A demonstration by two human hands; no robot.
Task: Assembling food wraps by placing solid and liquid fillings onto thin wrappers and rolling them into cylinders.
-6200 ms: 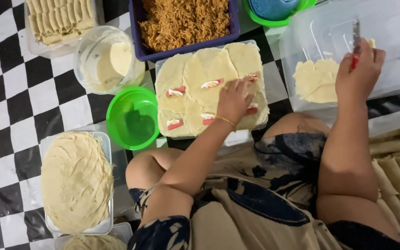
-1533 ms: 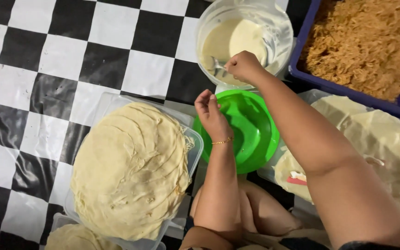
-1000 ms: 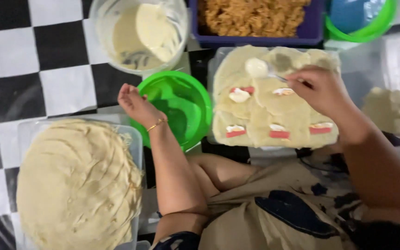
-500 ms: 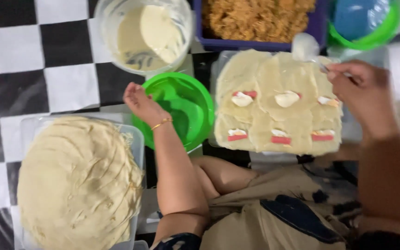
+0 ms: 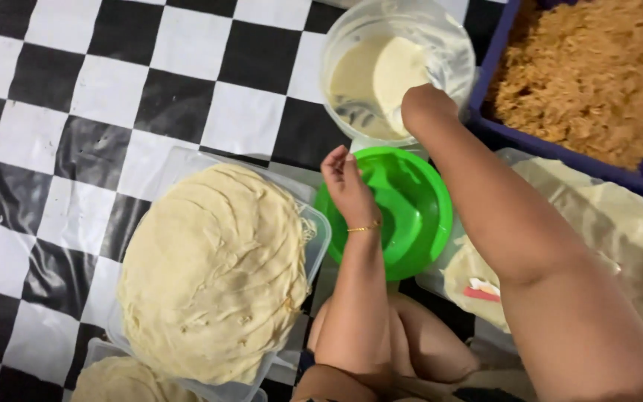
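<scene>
My right hand (image 5: 427, 106) is closed at the near rim of a clear plastic bowl (image 5: 334, 46) of pale creamy sauce (image 5: 366, 78); the spoon it grips is mostly hidden behind the fist. My left hand (image 5: 347, 179), a thin bangle on its wrist, rests with loosely curled fingers on the left rim of an empty green bowl (image 5: 422, 216) and holds nothing. Under my right forearm lie flat pale wrappers (image 5: 619, 216), one bearing a red-and-white strip (image 5: 481, 290).
A clear container (image 5: 320, 223) holds a tall stack of thin round wrappers (image 5: 217, 268); another stack (image 5: 124, 380) shows at the bottom left. A purple tray (image 5: 552, 152) of brown shredded filling (image 5: 597, 74) sits at the top right. Everything rests on a black-and-white checkered mat (image 5: 76, 112). My knee (image 5: 426, 350) is below.
My right hand has moved left from the laid-out wrappers back to the sauce bowl. The left hand stays at the green bowl. The view has swung left and closer.
</scene>
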